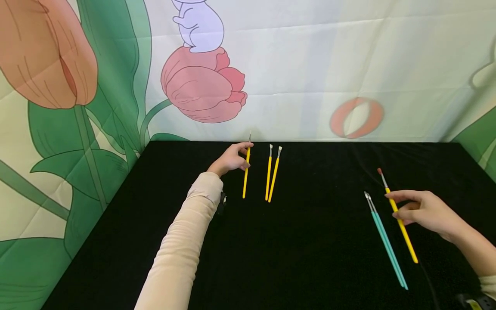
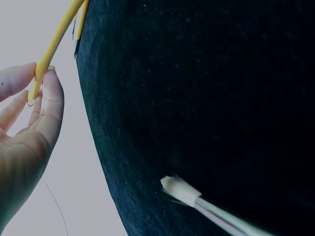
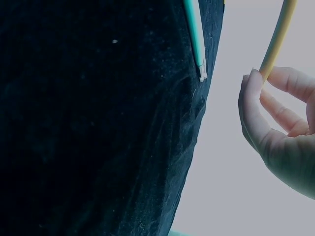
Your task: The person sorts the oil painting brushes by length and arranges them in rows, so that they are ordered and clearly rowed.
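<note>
Left hand [image 1: 231, 159] pinches a yellow brush [image 1: 245, 183] just left of the two yellow brushes [image 1: 268, 176] on the desk [image 1: 310, 241] (long axes near-parallel); right hand [image 1: 432, 213] pinches the red-tipped brush [image 1: 407, 241] just right of the teal pair [image 1: 386, 241].

So the left hand [image 1: 231, 158] is pinching a slim yellow brush [image 1: 248, 155] near two white-tipped brushes [image 1: 268, 176] on the black counter [image 1: 317, 232], while the right hand [image 1: 430, 213] pinches a red-tipped brush [image 1: 403, 228] beside two teal brushes [image 1: 387, 245].
</note>
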